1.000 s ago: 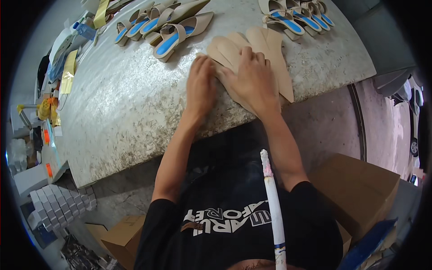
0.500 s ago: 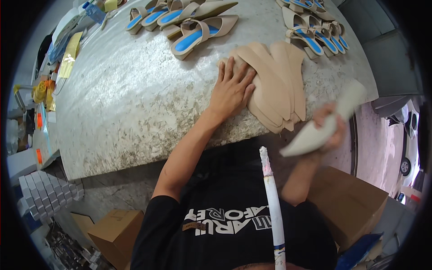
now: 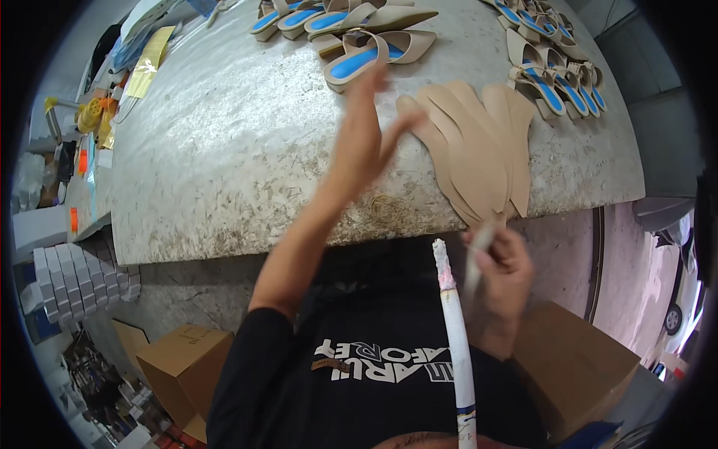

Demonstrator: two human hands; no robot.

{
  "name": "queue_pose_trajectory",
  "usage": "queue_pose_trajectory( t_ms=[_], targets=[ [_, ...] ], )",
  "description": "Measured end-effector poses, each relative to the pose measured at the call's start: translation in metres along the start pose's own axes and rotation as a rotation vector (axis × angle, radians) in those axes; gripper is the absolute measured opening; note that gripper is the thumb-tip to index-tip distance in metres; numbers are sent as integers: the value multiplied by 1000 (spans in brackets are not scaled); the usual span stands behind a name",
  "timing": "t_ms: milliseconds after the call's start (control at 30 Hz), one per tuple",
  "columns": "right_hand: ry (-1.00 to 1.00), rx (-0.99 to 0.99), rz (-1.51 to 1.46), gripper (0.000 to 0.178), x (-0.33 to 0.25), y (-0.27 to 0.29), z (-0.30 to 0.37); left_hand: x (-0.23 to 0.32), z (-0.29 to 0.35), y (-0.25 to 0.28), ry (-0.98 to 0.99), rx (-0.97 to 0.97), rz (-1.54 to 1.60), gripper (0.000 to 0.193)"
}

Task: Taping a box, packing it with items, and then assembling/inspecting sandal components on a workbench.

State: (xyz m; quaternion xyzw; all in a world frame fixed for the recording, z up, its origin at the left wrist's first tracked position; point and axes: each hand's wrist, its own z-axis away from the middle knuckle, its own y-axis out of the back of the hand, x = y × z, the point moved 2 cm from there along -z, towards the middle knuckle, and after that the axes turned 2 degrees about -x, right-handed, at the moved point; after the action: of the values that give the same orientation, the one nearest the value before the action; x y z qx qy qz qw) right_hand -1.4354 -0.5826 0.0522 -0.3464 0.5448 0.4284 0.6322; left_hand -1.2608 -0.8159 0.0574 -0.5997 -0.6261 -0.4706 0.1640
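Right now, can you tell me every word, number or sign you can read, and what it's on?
Black T-shirt: big white lettering, clear but not copied here.
Brown patch on the shirt: too small to read.
Cigarette: marks below its blue band, too small to read.
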Motion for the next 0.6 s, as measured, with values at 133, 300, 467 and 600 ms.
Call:
queue_pose_trajectory(
  t_ms=[133,300,467,600],
  targets=[
    [16,-28,-649,46,27,90,16,-114,-57,1,141,-71,-949,84],
    [108,35,-960,41,35,79,30,-57,-23,59,177,-135,-655,72],
    [74,-144,-657,37,26,39,17,-27,45,146,106,-591,-261,67],
    [125,-422,-291,51,-3,-38,5,-56,108,151,-31,-556,-327,73]
  ],
)
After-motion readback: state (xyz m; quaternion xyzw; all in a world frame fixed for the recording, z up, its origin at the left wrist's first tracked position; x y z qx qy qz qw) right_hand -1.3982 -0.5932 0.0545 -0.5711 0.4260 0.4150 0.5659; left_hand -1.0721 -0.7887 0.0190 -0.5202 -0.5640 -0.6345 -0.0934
